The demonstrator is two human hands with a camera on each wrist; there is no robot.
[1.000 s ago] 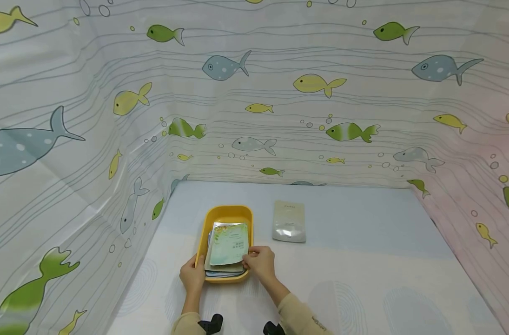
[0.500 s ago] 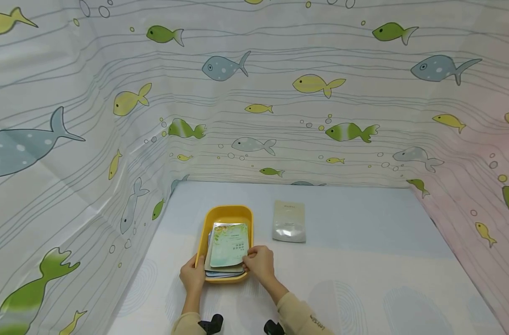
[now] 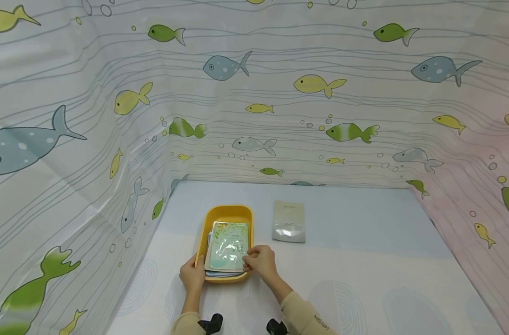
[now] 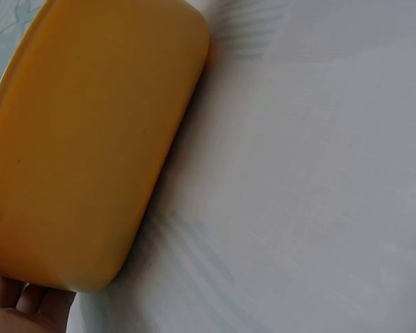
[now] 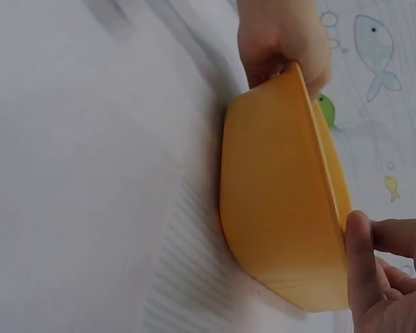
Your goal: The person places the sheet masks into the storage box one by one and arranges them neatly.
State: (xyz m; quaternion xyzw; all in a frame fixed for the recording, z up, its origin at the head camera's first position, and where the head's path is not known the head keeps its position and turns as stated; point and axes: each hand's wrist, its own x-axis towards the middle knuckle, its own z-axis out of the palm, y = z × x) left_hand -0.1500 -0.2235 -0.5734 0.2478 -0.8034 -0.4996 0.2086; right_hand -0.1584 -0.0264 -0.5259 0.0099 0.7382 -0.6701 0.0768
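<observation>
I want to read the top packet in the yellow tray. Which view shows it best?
The head view: the top packet lies face up in the yellow tray, its right edge pinched by the right hand. Both wrist views show only the tray's outer wall, no packet.

Both hands are bare, with no rings or gloves showing. The left hand (image 3: 192,276) ends in a wrist bare for a stretch behind the fingers, then a beige sleeve (image 3: 186,324) cuff at the picture's lower edge. The right hand (image 3: 260,263) likewise shows a bare wrist, followed by a longer run of the same beige sleeve, which carries a small line of dark lettering near its cuff, too small to read. Below each forearm, well behind the fingers, sits a small black wrist camera mount (image 3: 210,324), rounded and matte. In the right wrist view the fingernails look short and unpainted.
</observation>
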